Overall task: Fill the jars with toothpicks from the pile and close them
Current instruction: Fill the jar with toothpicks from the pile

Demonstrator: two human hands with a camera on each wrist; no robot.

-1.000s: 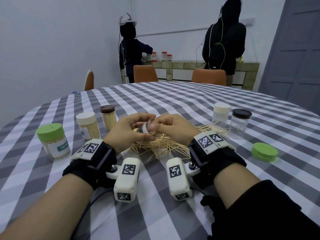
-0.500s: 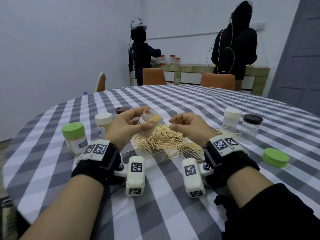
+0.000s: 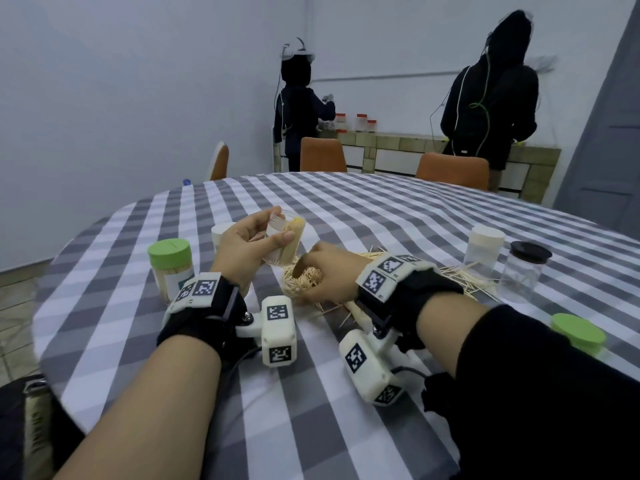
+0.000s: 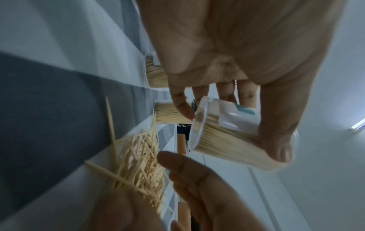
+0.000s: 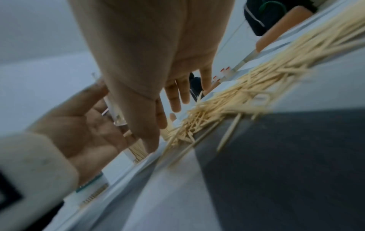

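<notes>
Now left hand [image 3: 242, 251] grips jar [image 3: 285, 237] (tilted); right hand [image 3: 329, 275] on pile [image 3: 304, 280].

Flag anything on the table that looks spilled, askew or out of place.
Toothpicks lie scattered loose across the tablecloth, though that pile is the supply. A green lid sits alone near the right edge. The left hand holds an open jar tilted.

- The head view is dim, bluish and evenly lit, with soft shadows under the hands on the bench [image 3: 346, 209].
- Its wide lens bends the door frame [image 3: 602, 109] and the bench rim at the edges.
- A ceiling strip light [image 4: 358, 125] glows at the left wrist view's edge.
- The right wrist view is blurred; the toothpicks [image 5: 256, 87] smear into streaks.
</notes>
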